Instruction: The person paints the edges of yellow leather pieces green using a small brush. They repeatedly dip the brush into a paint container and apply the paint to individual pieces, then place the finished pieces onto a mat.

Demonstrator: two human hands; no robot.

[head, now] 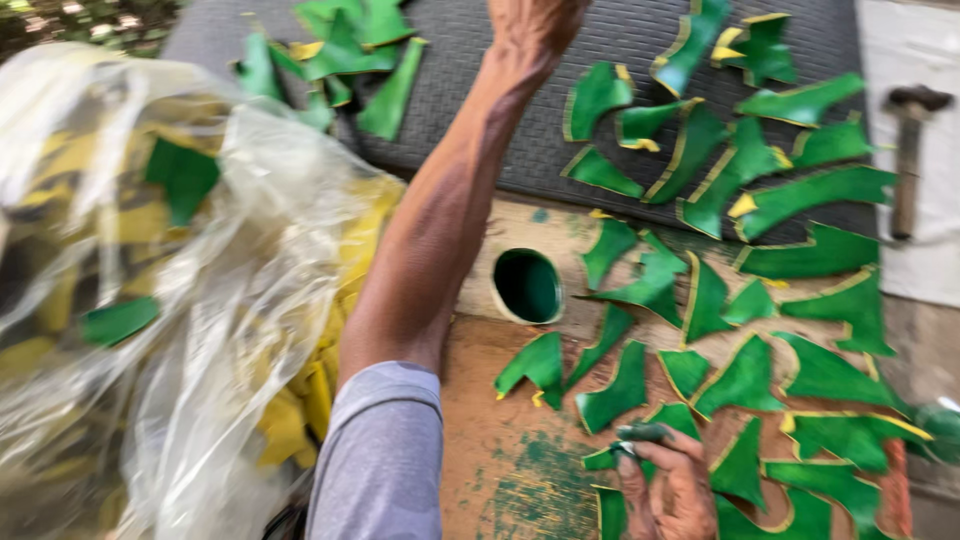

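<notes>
A: Where are the hands?
B: The left hand [530, 28] stretches to twelve o'clock over the dark mat [470, 90], its grip cut off, so I cannot tell. The right hand [665, 490], at five o'clock, pinches a green shard [640, 433].
A: The step?
B: Laying out shards, I judge. Next calls for a free gap on the brown board [490, 430].

Green curved shards [745, 380] with yellow edges were spread over a worn board [500, 440] and a dark mat [480, 110]. The left hand [530, 25] was stretched far forward over the mat. The right hand [670, 490], paint-stained, was laid on shards. A hammer [908, 150] was seen lying far right, a clear bag [180, 300] at left.
</notes>
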